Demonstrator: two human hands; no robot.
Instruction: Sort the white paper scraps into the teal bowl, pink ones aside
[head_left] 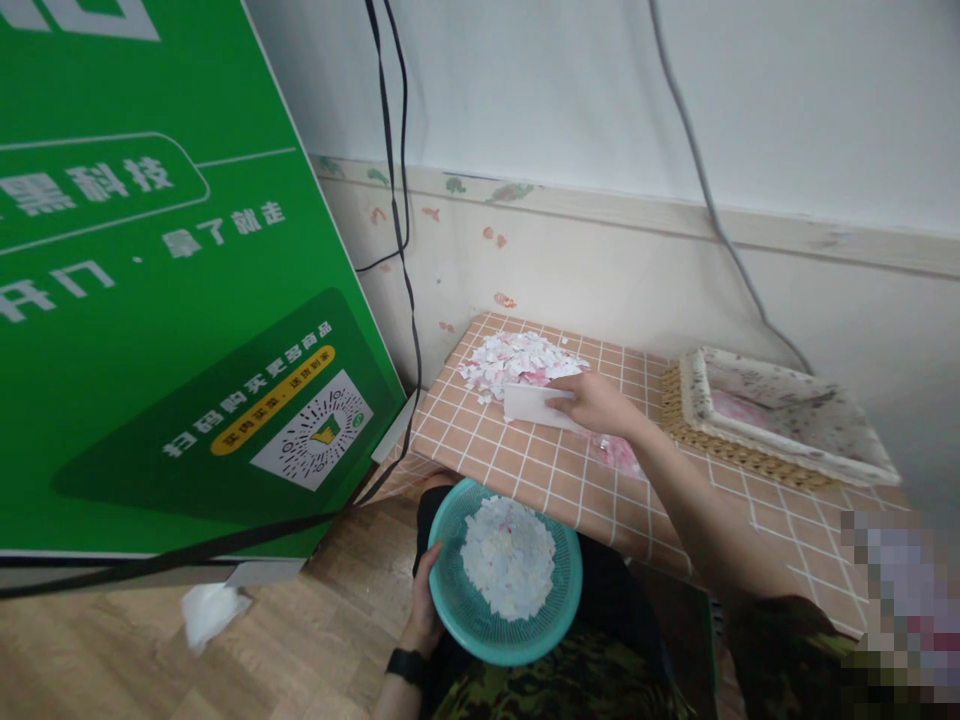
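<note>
My left hand [427, 598] grips the rim of a round teal plastic basket [444, 525] just below the table edge. Inside it lies a mound of small white paper scraps [508, 560]. On the table, my right hand [581, 398] pinches a flat white card [536, 404], held on its edge against the tabletop. Just beyond the card is a heap of torn white and pink paper scraps [510, 362]. A clear plastic bag with pink in it [616, 455] lies partly behind my right forearm.
The table [480, 445] has a brown checked cover. A cloth-lined wicker basket [750, 455] stands at its right against the wall. To the left rises a green printed panel [187, 360], with black cables [405, 250] hanging beside it. A white bag [214, 612] lies on the floor.
</note>
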